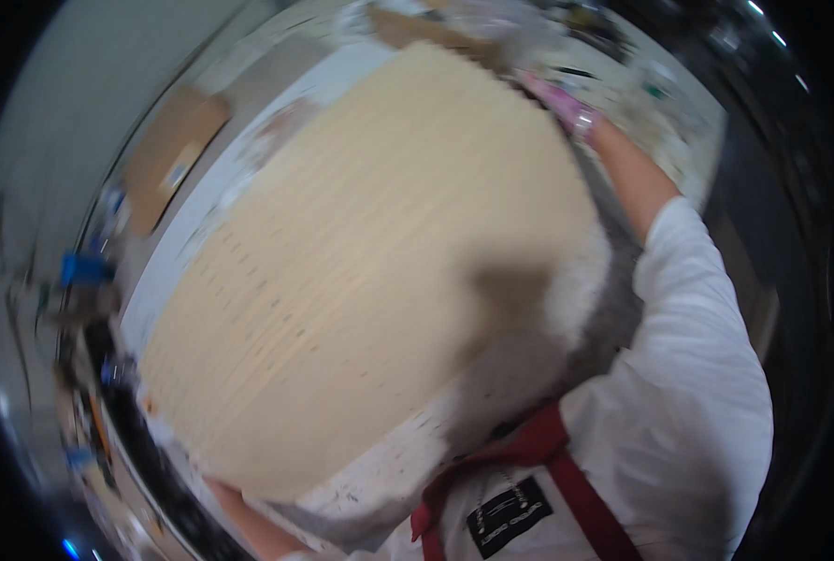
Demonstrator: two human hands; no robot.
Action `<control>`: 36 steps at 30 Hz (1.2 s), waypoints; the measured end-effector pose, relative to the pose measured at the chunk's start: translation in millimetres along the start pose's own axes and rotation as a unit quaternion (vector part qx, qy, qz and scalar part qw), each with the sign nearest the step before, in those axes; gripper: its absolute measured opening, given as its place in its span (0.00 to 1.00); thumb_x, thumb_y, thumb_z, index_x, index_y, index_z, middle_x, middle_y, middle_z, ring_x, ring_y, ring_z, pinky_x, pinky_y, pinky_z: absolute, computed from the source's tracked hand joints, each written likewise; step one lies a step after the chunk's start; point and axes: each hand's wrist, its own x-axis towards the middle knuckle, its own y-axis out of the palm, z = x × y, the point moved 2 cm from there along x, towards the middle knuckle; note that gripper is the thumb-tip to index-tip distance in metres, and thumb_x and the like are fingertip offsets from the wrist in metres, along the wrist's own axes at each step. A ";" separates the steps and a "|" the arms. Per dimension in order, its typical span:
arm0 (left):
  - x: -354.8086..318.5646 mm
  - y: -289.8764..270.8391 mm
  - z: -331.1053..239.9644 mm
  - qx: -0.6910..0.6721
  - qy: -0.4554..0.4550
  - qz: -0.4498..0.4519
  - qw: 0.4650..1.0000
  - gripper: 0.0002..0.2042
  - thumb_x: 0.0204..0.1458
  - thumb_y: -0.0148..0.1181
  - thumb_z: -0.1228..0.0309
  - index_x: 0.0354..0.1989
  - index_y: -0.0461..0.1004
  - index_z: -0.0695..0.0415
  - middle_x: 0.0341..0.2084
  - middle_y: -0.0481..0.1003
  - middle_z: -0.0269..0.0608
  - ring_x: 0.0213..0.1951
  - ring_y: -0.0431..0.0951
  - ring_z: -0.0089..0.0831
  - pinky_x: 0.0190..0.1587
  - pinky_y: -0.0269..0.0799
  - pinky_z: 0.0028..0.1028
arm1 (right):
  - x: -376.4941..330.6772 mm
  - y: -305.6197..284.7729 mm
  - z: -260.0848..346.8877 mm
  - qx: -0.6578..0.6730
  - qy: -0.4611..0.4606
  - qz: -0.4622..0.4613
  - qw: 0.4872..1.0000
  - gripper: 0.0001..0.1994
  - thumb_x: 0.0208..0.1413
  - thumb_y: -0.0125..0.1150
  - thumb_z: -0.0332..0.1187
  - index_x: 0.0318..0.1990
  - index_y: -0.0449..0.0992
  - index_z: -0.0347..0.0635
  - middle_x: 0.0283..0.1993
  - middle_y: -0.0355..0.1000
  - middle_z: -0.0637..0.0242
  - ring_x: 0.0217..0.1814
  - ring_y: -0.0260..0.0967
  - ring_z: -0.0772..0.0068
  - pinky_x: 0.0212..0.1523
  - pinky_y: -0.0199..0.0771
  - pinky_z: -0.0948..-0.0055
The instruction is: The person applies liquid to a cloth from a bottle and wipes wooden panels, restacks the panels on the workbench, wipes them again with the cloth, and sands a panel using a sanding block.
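A large beige sheet [380, 243] with rows of short slits or marks spans the middle of the view. Its far right edge has a toothed look. There my right hand [555, 101], in a pink glove, is closed at the rim, its fingers blurred. At the sheet's lower left, my left forearm [253, 525] passes beneath it. Most of my left hand [149, 406] is hidden under the sheet, with only what looks like a fingertip showing at the left edge. The sheet lies over that hand and seems held between both arms. A dark shadow falls on its right part.
Under the sheet is a whitish, stained work surface [380, 477]. A brown cardboard piece [169, 159] lies beyond it on the left. Clear plastic wrap [501, 19] and small clutter cover the far table [707, 122]. A blue object [87, 269] stands at far left.
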 end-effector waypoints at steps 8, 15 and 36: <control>-128.3 103.5 -93.9 0.188 0.473 -0.172 0.843 0.14 0.59 0.49 0.65 0.45 0.71 0.64 0.39 0.74 0.50 0.40 0.73 0.41 0.43 0.69 0.35 | -230.0 -84.6 30.4 -0.048 -0.180 -0.193 0.963 0.22 0.56 0.54 0.43 0.55 0.68 0.40 0.49 0.70 0.64 0.50 0.67 0.72 0.52 0.66 0.72; -203.3 261.9 -70.5 0.356 0.672 0.153 0.631 0.19 0.55 0.48 0.65 0.54 0.65 0.59 0.54 0.64 0.55 0.57 0.62 0.53 0.57 0.56 0.48 | -269.8 -202.3 -43.2 -0.435 -0.123 -0.439 0.777 0.41 0.45 0.62 0.51 0.62 0.55 0.37 0.63 0.54 0.45 0.67 0.49 0.50 0.66 0.48 0.65; -216.8 303.9 -49.1 0.447 0.655 0.110 0.600 0.21 0.49 0.49 0.64 0.54 0.68 0.49 0.59 0.61 0.41 0.61 0.58 0.44 0.63 0.45 0.44 | -245.7 169.1 130.5 -0.270 -0.426 0.165 0.847 0.18 0.58 0.48 0.48 0.49 0.71 0.50 0.52 0.69 0.69 0.59 0.60 0.74 0.62 0.55 0.61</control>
